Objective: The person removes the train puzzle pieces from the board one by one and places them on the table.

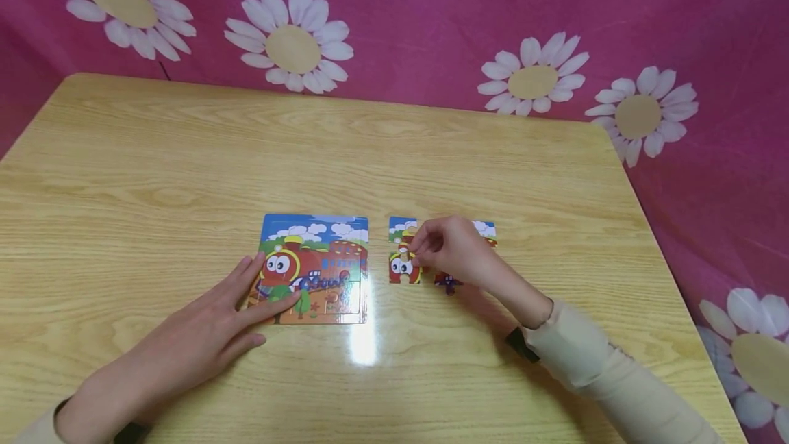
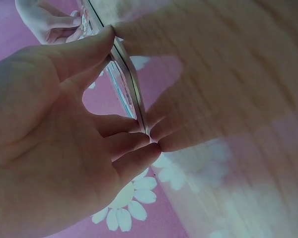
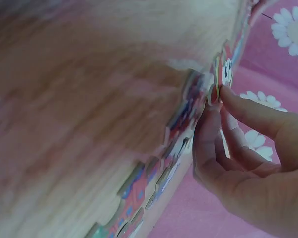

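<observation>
A cardboard jigsaw board (image 1: 333, 262) with a red cartoon train lies flat on the table. My left hand (image 1: 203, 321) rests along its left side, one straight finger over the lower picture and other fingertips at the edge. In the left wrist view those fingers (image 2: 121, 148) touch the board's rim. Right of the board, my right hand (image 1: 459, 252) pinches a puzzle piece with white cartoon eyes (image 3: 226, 69) between thumb and fingertips. The right wrist view shows this piece tilted up. Other loose puzzle pieces (image 3: 134, 193) lie near the right hand, some hidden beneath it.
The wooden table (image 1: 185, 142) stretches around the board and pieces. Bright glare falls just below the board's right corner. Behind the table hangs a pink cloth (image 1: 419, 26) with large white daisies.
</observation>
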Available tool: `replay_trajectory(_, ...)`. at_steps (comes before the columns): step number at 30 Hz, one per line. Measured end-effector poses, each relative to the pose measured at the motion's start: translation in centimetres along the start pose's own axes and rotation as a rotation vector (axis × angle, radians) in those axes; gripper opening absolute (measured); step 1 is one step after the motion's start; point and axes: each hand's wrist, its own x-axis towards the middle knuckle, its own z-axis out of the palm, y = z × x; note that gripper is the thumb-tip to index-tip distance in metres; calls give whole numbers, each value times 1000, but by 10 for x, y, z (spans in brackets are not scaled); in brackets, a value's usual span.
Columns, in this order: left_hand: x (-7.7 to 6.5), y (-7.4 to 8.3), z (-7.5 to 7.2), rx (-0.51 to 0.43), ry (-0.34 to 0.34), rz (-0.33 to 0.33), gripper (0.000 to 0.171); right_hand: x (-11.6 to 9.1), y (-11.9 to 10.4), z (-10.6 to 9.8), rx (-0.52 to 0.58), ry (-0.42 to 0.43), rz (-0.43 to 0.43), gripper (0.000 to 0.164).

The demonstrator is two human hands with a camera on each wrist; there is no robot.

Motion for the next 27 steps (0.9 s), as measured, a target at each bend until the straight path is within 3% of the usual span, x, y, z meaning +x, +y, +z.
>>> replay_trajectory(8, 0, 1, 0, 13, -7, -3, 55, 0, 0, 7, -67, 40, 17, 11)
replay_trajectory(16, 1, 3, -1, 12, 13, 16, 57, -3, -6, 8, -20, 28, -7, 10)
replay_trajectory(22, 3, 7, -3, 12, 50, 51, 61, -8, -23, 14, 31, 3, -111, 10)
replay_trajectory(27, 9, 14, 1, 40, 72, 136, 63, -6, -35, 28, 18, -35, -167, 7)
